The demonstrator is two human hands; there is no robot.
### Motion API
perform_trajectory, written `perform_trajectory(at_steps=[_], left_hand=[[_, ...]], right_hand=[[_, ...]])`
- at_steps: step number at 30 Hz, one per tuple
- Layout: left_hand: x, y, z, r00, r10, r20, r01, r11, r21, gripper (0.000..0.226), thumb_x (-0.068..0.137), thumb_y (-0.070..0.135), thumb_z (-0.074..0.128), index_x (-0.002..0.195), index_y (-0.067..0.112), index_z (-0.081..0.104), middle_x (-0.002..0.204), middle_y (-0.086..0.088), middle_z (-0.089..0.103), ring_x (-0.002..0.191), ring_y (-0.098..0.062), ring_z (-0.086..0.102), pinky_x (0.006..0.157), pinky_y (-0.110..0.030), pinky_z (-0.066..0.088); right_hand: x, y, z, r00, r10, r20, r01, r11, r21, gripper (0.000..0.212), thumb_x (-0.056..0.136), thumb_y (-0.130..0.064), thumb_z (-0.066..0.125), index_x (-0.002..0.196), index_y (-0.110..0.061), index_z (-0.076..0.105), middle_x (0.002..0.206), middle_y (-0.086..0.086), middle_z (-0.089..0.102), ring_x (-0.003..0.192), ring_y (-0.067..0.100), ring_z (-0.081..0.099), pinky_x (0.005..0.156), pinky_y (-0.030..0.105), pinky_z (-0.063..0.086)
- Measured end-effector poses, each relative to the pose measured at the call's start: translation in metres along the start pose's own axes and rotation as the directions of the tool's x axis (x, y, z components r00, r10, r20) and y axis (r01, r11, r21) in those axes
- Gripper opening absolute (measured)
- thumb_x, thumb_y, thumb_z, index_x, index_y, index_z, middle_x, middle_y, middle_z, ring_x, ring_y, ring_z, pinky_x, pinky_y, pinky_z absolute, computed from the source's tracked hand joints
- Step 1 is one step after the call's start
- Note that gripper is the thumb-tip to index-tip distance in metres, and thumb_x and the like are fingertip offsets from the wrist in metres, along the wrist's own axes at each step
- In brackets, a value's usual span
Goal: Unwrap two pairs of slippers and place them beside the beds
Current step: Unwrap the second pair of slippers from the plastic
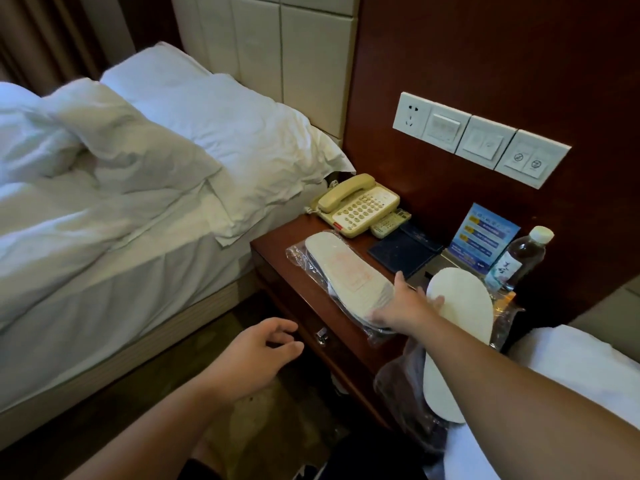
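A person's right hand (403,306) lay spread, fingers straight, on the near end of a flat white pair of slippers sealed in a clear plastic wrapper (346,275) on a dark wooden nightstand (332,323). That pack's long axis ran diagonally from the right hand away to its far left, its far end pointing at a cream push-button telephone (356,202) beyond the fingers. Motion blur hid whether any fingertip curled under the wrapper.

A second white pair of slippers in a crumpled clear bag (460,306) lay sole up just to the right of the same hand. Its long axis ran almost straight toward the person: the rounded far end pointed at a brown drink bottle with a white cap (519,258), and the near end hung off the nightstand's front edge, passing under the right forearm. One finger of the right hand touched its rim.

The left hand (258,351) hovered lower and to the left, well apart from both packs, fingers loosely curled and holding nothing, just short of the metal drawer pull (322,336). A rumpled white-sheeted bed (104,271) lay left of it.
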State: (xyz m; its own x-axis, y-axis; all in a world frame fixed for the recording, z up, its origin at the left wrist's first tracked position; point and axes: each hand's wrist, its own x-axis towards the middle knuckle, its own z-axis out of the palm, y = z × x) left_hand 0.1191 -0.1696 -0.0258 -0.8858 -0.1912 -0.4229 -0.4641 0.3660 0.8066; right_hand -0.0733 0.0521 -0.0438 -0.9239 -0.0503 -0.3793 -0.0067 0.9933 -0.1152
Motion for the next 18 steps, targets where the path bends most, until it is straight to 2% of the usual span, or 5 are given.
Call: perform_trajectory(at_steps=[4, 8, 12, 16, 18], left_hand=[[0.002, -0.002, -0.009, 1.0, 0.007, -0.031, -0.007, 1.0, 0.009, 0.032, 0.091, 0.047, 0.064, 0.121, 0.043, 0.057, 0.111, 0.015, 0.067, 0.082, -0.002, 0.071, 0.059, -0.014, 0.053], [0.002, 0.001, -0.008, 0.999, -0.012, -0.05, 0.01, 0.999, -0.035, 0.031, 0.089, 0.046, 0.067, 0.119, 0.041, 0.06, 0.098, 0.014, 0.071, 0.08, -0.008, 0.072, 0.059, -0.017, 0.054], [-0.004, 0.009, -0.004, 0.998, 0.006, -0.069, -0.01, 0.998, -0.056, 0.032, 0.089, 0.042, 0.069, 0.119, 0.039, 0.061, 0.09, 0.027, 0.071, 0.08, 0.004, 0.069, 0.07, -0.02, 0.051], [-0.021, 0.028, -0.007, 0.993, -0.016, -0.114, -0.003, 0.986, -0.166, 0.049, 0.089, 0.039, 0.069, 0.134, 0.032, 0.052, 0.103, 0.015, 0.071, 0.09, -0.004, 0.071, 0.074, -0.026, 0.057], [-0.033, 0.043, -0.014, 0.99, -0.042, -0.135, -0.001, 0.954, -0.3, 0.068, 0.088, 0.044, 0.07, 0.146, 0.029, 0.039, 0.113, 0.013, 0.065, 0.099, -0.01, 0.068, 0.083, -0.033, 0.058]], right_hand=[[-0.002, -0.015, -0.003, 1.0, 0.001, -0.026, -0.003, 0.997, -0.08, 0.116, 0.047, -0.076, 0.072, 0.143, -0.022, 0.035, 0.147, 0.009, 0.041, 0.138, 0.032, 0.032, 0.113, 0.055, 0.02], [-0.014, -0.022, -0.003, 0.998, -0.062, -0.014, 0.064, 0.96, 0.274, 0.104, 0.045, -0.053, 0.091, 0.13, -0.019, 0.04, 0.135, 0.008, 0.043, 0.122, 0.028, 0.046, 0.098, 0.039, 0.043], [-0.04, -0.03, -0.005, 0.982, -0.17, -0.08, 0.188, 0.871, 0.454, 0.078, 0.055, -0.034, 0.092, 0.107, -0.029, 0.034, 0.115, -0.001, 0.054, 0.091, 0.015, 0.054, 0.073, 0.029, 0.045], [-0.08, -0.04, -0.012, 0.92, -0.241, -0.309, 0.366, 0.809, 0.459, 0.118, 0.062, -0.027, 0.09, 0.145, -0.041, 0.007, 0.148, -0.002, 0.037, 0.128, 0.02, 0.047, 0.096, 0.038, 0.046], [-0.103, -0.042, -0.016, 0.849, -0.295, -0.439, 0.449, 0.841, 0.301, 0.121, 0.067, -0.03, 0.086, 0.148, -0.041, -0.003, 0.144, -0.002, 0.036, 0.127, 0.019, 0.048, 0.089, 0.035, 0.051]])
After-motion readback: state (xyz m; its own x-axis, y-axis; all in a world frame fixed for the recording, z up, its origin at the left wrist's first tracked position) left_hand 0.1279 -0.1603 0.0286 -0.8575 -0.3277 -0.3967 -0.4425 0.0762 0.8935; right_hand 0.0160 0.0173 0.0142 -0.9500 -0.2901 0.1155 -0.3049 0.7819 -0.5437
